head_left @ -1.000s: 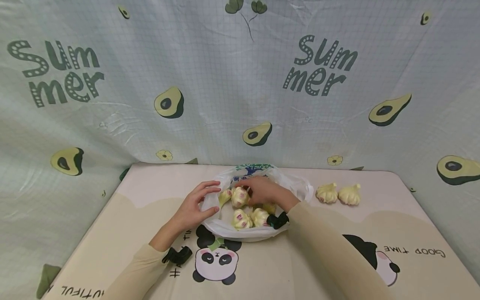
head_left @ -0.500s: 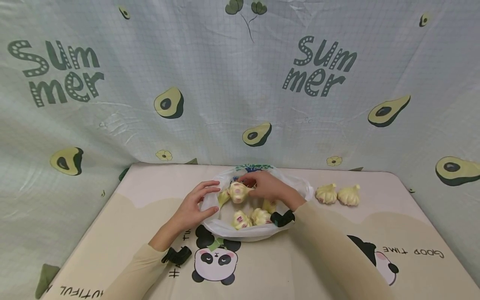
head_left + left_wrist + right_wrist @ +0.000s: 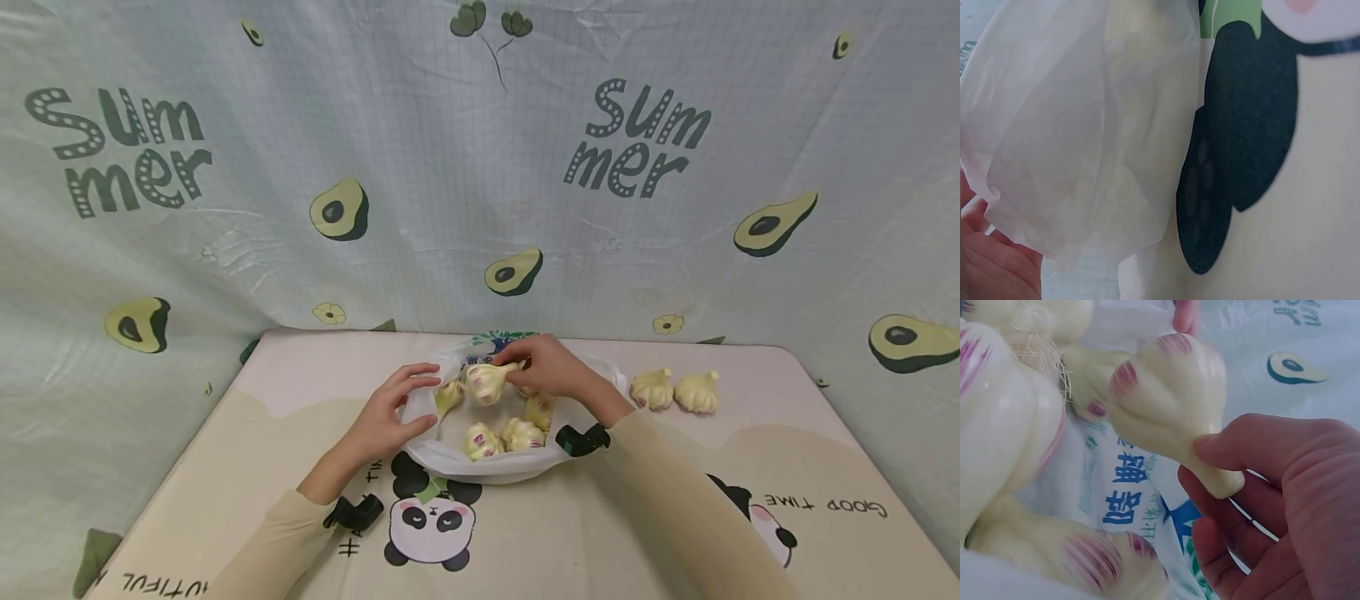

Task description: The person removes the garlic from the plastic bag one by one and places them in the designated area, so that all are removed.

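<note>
By its stem, my right hand (image 3: 551,367) pinches a garlic bulb (image 3: 486,384) between thumb and fingers, over the opening of a white plastic bag (image 3: 491,475). In the right wrist view the thumb lies on the neck of the held garlic bulb (image 3: 1169,394), which has purple streaks. Several more garlic bulbs (image 3: 482,440) lie inside the bag; the right hand partly hides one. My left hand (image 3: 386,417) rests against the bag's left rim, thumb and fingers spread. In the left wrist view, the bag (image 3: 1072,137) covers part of that hand (image 3: 997,262).
Two garlic bulbs (image 3: 652,389) stand side by side on the table, right of the bag. A cloth with panda prints covers the table (image 3: 525,542). Behind rises a curtain (image 3: 435,192) with avocado prints.
My right hand has taken a garlic bulb by its stem and drawn it up and slightly right, away from the bulb at the bag's left side. The left hand has stayed in place.
</note>
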`<act>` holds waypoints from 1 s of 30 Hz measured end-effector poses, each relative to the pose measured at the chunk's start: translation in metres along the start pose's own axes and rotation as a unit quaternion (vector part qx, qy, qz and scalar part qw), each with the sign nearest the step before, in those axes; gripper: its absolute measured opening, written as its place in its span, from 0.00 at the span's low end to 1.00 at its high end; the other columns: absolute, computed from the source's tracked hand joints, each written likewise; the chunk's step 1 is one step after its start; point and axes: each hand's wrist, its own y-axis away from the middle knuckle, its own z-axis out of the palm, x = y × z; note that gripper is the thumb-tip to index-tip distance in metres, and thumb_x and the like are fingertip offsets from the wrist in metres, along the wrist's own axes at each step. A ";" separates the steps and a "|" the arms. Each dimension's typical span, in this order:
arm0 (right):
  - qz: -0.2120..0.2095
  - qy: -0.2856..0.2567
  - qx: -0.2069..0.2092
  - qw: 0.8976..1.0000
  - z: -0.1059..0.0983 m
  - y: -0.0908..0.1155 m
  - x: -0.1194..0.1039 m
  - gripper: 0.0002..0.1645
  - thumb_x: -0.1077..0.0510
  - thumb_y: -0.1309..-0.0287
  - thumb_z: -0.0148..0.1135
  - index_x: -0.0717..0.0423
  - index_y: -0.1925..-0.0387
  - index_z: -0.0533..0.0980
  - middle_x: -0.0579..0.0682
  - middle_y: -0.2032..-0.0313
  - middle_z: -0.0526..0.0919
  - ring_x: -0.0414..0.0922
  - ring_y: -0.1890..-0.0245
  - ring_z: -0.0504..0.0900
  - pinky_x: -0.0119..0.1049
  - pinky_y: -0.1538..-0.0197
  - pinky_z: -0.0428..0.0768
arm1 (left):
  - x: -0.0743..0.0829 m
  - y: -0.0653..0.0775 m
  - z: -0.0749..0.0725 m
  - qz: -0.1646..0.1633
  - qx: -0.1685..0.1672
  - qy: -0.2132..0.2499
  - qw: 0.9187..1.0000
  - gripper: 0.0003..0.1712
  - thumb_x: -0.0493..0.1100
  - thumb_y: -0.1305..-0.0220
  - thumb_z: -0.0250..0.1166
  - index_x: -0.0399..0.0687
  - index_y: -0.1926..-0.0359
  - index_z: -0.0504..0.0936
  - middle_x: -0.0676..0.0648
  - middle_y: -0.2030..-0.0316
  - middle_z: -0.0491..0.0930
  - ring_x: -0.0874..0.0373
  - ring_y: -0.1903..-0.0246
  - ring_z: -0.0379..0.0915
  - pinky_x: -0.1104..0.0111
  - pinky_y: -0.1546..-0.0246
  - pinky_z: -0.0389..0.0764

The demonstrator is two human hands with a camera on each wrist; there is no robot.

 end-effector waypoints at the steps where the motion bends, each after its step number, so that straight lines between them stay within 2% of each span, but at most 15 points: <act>1: 0.002 -0.001 0.003 1.000 -0.002 0.002 0.000 0.14 0.63 0.43 0.66 0.53 0.54 0.85 0.44 0.60 0.86 0.42 0.66 0.78 0.37 0.60 0.78 | 0.000 0.000 0.000 0.000 0.000 -0.001 1.000 0.26 0.35 0.45 0.73 0.41 0.44 0.80 0.44 0.35 0.70 0.44 0.36 0.65 0.59 0.56 0.74; 15: 0.032 -0.035 0.061 0.997 -0.034 0.038 0.011 0.13 0.62 0.38 0.65 0.55 0.51 0.84 0.49 0.55 0.86 0.46 0.58 0.80 0.41 0.55 0.79 | 0.003 0.001 -0.002 -0.024 -0.004 0.006 1.000 0.26 0.35 0.44 0.74 0.43 0.43 0.80 0.45 0.34 0.70 0.45 0.35 0.64 0.59 0.54 0.74; 19: 0.045 -0.026 0.080 0.995 -0.047 0.049 0.014 0.13 0.61 0.37 0.66 0.56 0.51 0.84 0.51 0.54 0.86 0.47 0.57 0.80 0.41 0.55 0.79 | 0.003 0.001 -0.002 -0.024 -0.001 0.004 1.000 0.27 0.34 0.45 0.74 0.44 0.43 0.80 0.45 0.34 0.70 0.46 0.35 0.64 0.58 0.54 0.74; 24: 0.048 0.006 0.095 0.994 -0.064 0.063 0.022 0.14 0.59 0.36 0.65 0.56 0.50 0.84 0.52 0.54 0.86 0.48 0.59 0.81 0.40 0.58 0.79 | 0.004 0.001 -0.002 -0.020 0.001 0.006 1.000 0.28 0.31 0.46 0.74 0.39 0.43 0.79 0.41 0.35 0.70 0.44 0.35 0.64 0.58 0.55 0.75; 27: 0.063 0.018 0.103 0.992 -0.075 0.073 0.028 0.14 0.58 0.35 0.64 0.56 0.49 0.84 0.53 0.54 0.85 0.48 0.61 0.80 0.39 0.60 0.79 | 0.009 0.000 -0.003 -0.024 0.001 0.006 1.000 0.28 0.28 0.47 0.73 0.34 0.44 0.79 0.36 0.35 0.69 0.40 0.36 0.64 0.57 0.55 0.75; 30: 0.082 0.025 0.113 0.990 -0.085 0.084 0.033 0.15 0.57 0.35 0.65 0.57 0.49 0.84 0.53 0.54 0.85 0.48 0.61 0.79 0.39 0.60 0.79 | 0.025 -0.002 -0.007 -0.027 -0.002 0.002 1.000 0.26 0.26 0.48 0.72 0.30 0.45 0.78 0.32 0.37 0.69 0.37 0.37 0.64 0.57 0.55 0.76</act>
